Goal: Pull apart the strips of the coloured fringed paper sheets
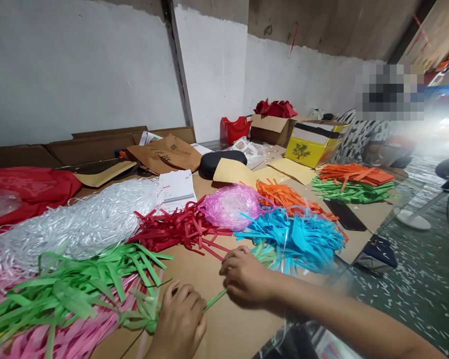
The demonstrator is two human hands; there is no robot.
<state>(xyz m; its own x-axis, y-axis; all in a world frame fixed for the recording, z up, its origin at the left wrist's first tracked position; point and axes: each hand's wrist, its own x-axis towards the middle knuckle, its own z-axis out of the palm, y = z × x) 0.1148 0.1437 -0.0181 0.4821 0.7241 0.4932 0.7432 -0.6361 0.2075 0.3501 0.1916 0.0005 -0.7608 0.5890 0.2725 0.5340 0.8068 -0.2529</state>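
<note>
Surface (224, 336), near edge: left hand (183, 314) and right hand (245, 275) are gripping green strip (215, 299), seemingly straightening it; next likely needing tension.

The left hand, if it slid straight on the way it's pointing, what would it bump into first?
Probably the red strips, after the left hand crossed a bit of bare brown surface. Depth is hard to judge from one view.

This looks like a small craft workshop: a cardboard-covered desk (192, 271) heaped with green strips (78, 276), blue strips (297, 234) and white cord (93, 214), roughly part-painted walls (78, 70), and a floor (415, 299) littered with pale scraps (426, 258).
</note>
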